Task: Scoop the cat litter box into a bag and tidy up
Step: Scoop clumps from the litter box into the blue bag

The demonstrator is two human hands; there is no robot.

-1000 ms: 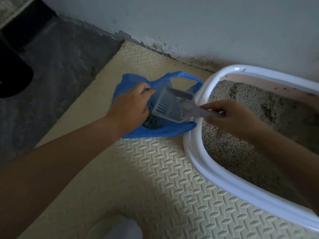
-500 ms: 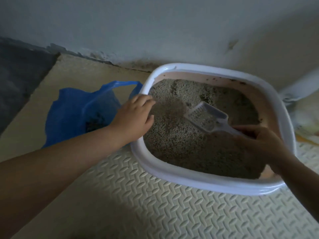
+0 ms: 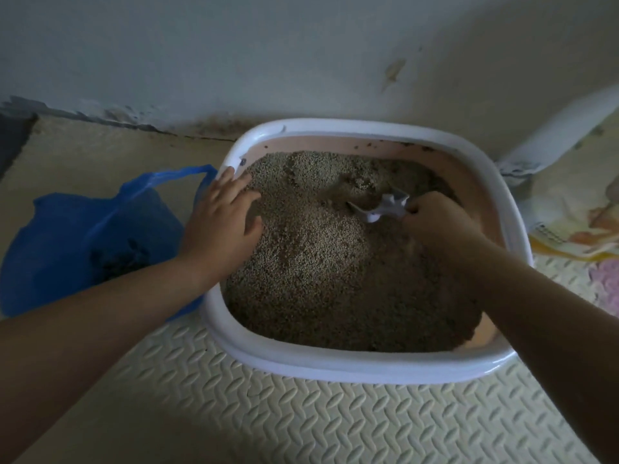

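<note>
While right hand grips scoop handle, fingers curled round it, scoop head digs into litter at far right of litter box — scooping step in hand. Left hand flat, fingers spread, holding nothing, rests on left rim. Blue bag lies open just left of box. Next likely: lift scoop level, sift, carry left over rim to bag mouth.

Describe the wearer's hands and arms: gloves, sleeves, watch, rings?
No gloves: the left hand and right hand are bare. The left forearm and right forearm are uncovered to the frame edge, so no sleeve shows. No watch or bracelet at either wrist. No ring shows on the left hand; much of the right hand is hidden from the camera, so cannot tell there.
</note>
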